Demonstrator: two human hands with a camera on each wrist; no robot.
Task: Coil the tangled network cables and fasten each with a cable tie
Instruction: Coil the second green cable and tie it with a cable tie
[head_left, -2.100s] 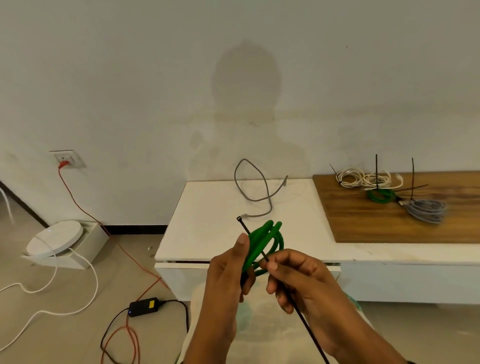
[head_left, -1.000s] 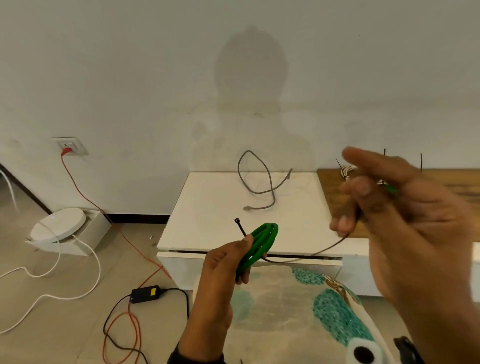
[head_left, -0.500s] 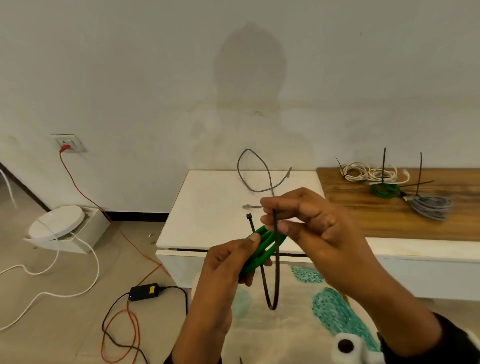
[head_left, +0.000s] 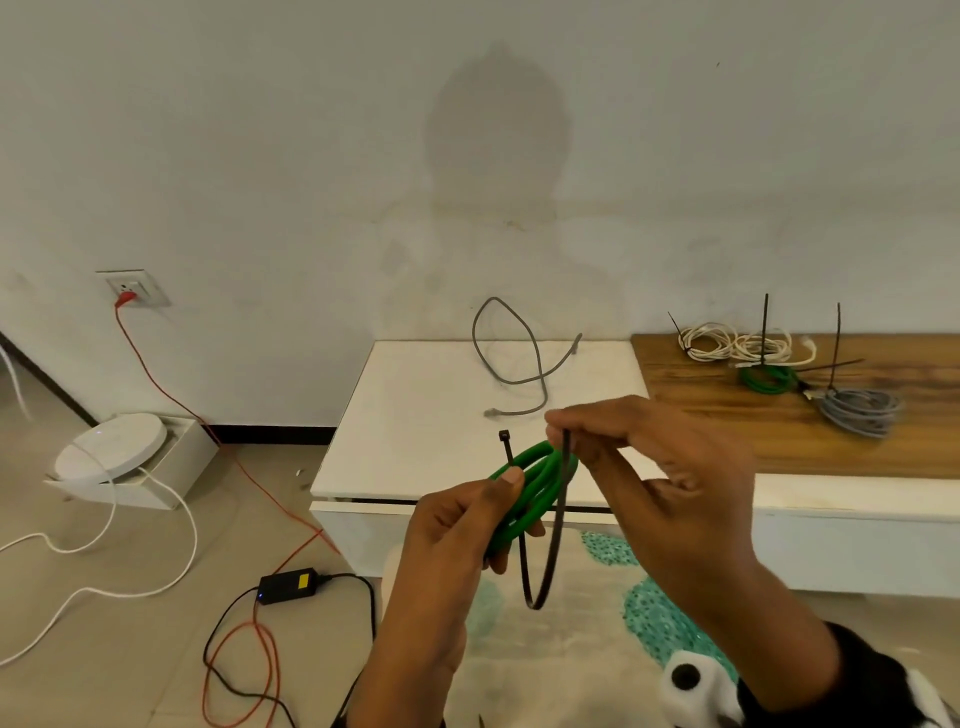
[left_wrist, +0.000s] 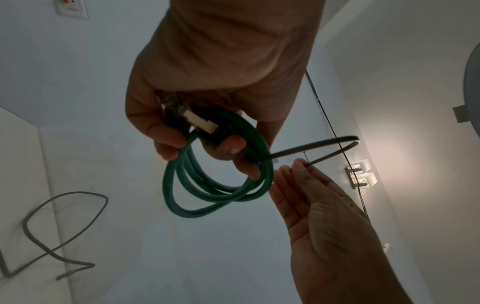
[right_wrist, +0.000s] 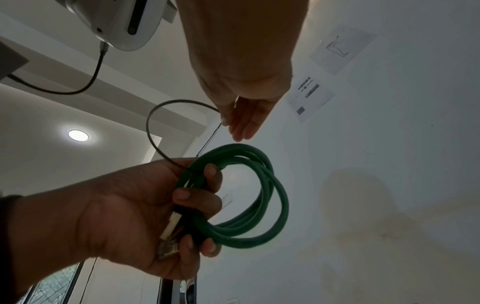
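Observation:
My left hand (head_left: 506, 514) grips a coiled green network cable (head_left: 537, 486) in front of the white table (head_left: 415, 415), thumb on top of the strands. A black cable tie (head_left: 535, 606) hangs in a long loop under the coil, and its square head (head_left: 504, 435) sticks up beside my left thumb. My right hand (head_left: 563, 431) pinches the tie's tail just above the coil, a short way right of the head. In the left wrist view the green coil (left_wrist: 215, 185) and the tie (left_wrist: 311, 147) show from below, with the cable's plugs (left_wrist: 200, 123) tucked in my left palm.
A loose grey cable (head_left: 519, 364) lies on the white table. On the wooden top (head_left: 779, 447) to the right lie tied coils: white (head_left: 737, 345), green (head_left: 769, 376), grey (head_left: 857, 410). On the floor are a black adapter (head_left: 288, 584), a red wire and a white disc-shaped device (head_left: 111, 444).
My right hand swung out to the right with the tie's tail, then came back to the coil, bending the tie into a loop beneath it. My left hand kept its hold.

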